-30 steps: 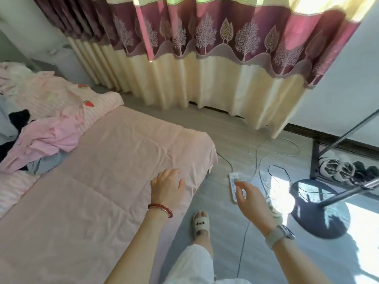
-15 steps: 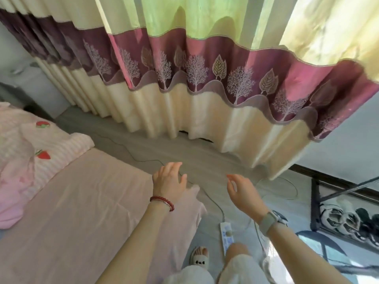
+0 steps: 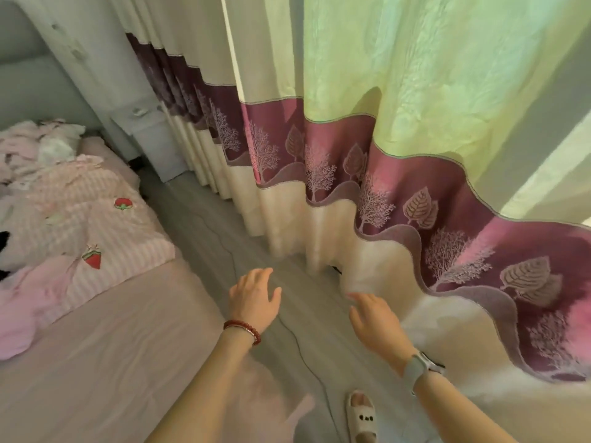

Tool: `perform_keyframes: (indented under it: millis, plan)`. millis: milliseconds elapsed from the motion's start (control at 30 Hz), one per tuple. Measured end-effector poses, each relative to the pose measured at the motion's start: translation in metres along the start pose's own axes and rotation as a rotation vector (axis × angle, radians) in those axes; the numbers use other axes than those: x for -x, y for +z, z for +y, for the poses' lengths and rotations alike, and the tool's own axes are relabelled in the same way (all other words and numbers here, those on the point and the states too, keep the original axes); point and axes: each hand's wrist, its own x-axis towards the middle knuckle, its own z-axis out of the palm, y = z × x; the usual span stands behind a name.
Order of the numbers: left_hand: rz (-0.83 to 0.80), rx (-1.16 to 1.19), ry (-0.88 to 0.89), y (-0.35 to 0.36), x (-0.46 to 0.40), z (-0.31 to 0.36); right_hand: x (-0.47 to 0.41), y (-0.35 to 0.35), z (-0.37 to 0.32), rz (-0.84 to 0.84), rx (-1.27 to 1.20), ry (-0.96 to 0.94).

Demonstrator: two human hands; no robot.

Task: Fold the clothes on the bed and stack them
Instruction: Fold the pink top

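A heap of unfolded clothes [image 3: 19, 302], mostly pink with a black piece at the left edge, lies on the bed [image 3: 105, 362] beside a pink striped quilt with strawberries [image 3: 96, 231]. My left hand [image 3: 254, 298], with a red bead bracelet on its wrist, hovers past the bed's right edge over the floor, fingers relaxed and holding nothing. Over the floor near the curtain, my right hand [image 3: 372, 318], watch on its wrist, is also empty with loose fingers. Both hands are well to the right of the clothes.
A long curtain [image 3: 367, 161] in green, purple and cream hangs close on the right. A thin cable [image 3: 307, 362] runs across the grey floor between bed and curtain. My slippered foot [image 3: 361, 417] stands at the bottom. A white cabinet [image 3: 150, 135] stands by the headboard.
The view has swung left and up, toward the head of the bed. Both hands have moved forward along the bed's side, still empty. The power strip and shoe rack have left the view.
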Motion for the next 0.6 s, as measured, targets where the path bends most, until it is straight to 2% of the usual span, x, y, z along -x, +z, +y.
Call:
perform_keyframes:
  millis: [167, 267, 600]
  plan:
    - [0.037, 0.001, -0.088, -0.005, -0.053, 0.038, -0.083, -0.043, 0.005, -0.015, 0.048, -0.113]
    - [0.077, -0.015, -0.186, -0.012, -0.068, 0.032, -0.131, -0.044, -0.018, -0.062, 0.073, -0.246]
    - [0.142, 0.004, -0.716, -0.044, -0.118, -0.116, -0.283, 0.011, -0.164, -0.312, 0.167, -0.637]
